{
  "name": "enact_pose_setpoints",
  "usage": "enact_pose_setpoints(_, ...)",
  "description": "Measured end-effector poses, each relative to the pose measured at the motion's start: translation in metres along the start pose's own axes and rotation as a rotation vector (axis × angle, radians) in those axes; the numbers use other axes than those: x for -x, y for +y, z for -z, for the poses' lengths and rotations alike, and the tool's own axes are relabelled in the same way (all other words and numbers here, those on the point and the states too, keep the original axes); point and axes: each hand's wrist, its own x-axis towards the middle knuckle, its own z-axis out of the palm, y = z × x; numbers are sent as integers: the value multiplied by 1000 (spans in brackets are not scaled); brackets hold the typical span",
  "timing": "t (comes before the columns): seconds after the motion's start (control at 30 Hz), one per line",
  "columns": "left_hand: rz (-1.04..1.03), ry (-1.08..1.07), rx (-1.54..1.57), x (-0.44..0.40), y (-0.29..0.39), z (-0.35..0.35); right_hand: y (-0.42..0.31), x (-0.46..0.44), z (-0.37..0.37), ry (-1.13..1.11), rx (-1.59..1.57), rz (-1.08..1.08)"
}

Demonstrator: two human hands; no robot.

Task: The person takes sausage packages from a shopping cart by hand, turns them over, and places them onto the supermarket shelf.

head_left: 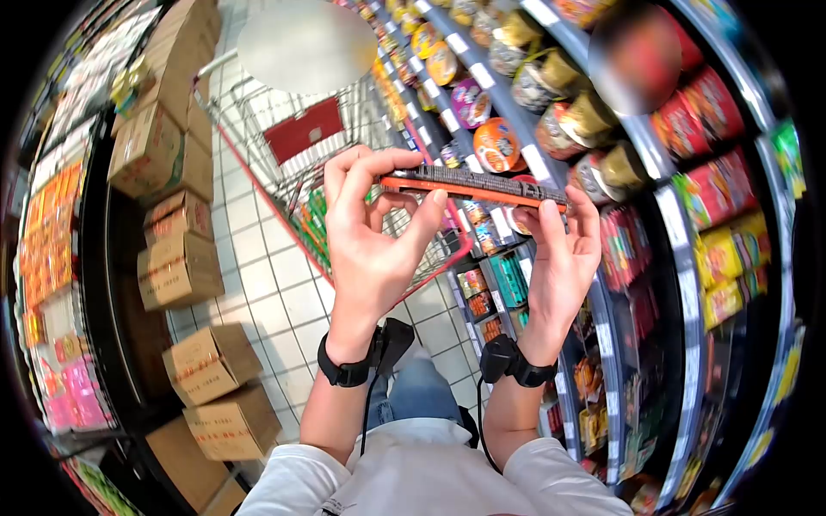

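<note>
Square, glossy pale tiles pave the floor (288, 284), and creased brown cardboard boxes (212, 365) with blocky edges stand from 8 to 10 o'clock. At 11 o'clock the shopping cart (255, 179) shows thin metal wire, red edging and a flat red panel (303, 131). Rounded jars (564, 125) with gold-coloured lids and crinkled, shiny pouches fill the shelves (688, 292) from 1 to 4 o'clock. The slim package (482, 187) is held up just off the centre toward 1 o'clock, long, straight-edged and seen nearly edge-on: a dark strip with fine, unreadable print runs above an orange-red band. The left hand (374, 245) pinches its 9 o'clock end between thumb and fingers; the right hand (555, 262) pinches its 3 o'clock end.
</note>
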Motion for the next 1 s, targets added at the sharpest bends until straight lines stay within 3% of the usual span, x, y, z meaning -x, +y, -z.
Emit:
enact_pose_setpoints(0.33, 75, -367, 223, 44, 63, -116, -117, 41, 121, 336, 59, 203)
enact_pose_setpoints(0.47, 135, -471, 331, 89, 82, -162, -153, 80, 172, 474, 57, 220)
enact_pose_setpoints(0.7, 65, -635, 389, 186, 134, -223, -222, 167, 250, 703, 40, 391)
enact_pose_setpoints(0.77, 204, -681, 451, 219, 148, -237, -246, 199, 272, 803, 40, 396)
enact_pose_setpoints(0.83, 203, -767, 457, 251, 166, -253, -266, 229, 294, 919, 76, 340)
enact_pose_setpoints(1.0, 204, -746, 429, 315, 194, -273, -306, 299, 334, 907, 145, 223)
